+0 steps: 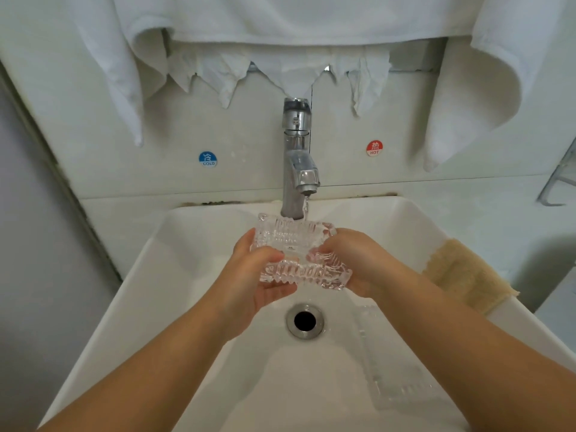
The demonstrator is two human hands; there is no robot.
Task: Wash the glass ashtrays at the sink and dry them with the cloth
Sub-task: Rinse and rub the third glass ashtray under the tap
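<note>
A square ribbed glass ashtray [294,241] is held tilted under the running faucet [297,157], above the white sink [193,307]. My left hand [258,275] grips its left side and lower edge. My right hand [361,260] holds its right side, fingers curled over the rim. Water streams from the spout onto the ashtray's back edge. A second clear glass ashtray [396,363] lies in the basin at the lower right, under my right forearm. A beige cloth [464,275] is draped over the sink's right rim.
The drain [304,320] sits in the basin just below my hands. White towels [280,32] hang above the faucet. Blue COLD [208,159] and red HOT [374,148] stickers mark the wall. A metal rack [558,182] stands at the right edge.
</note>
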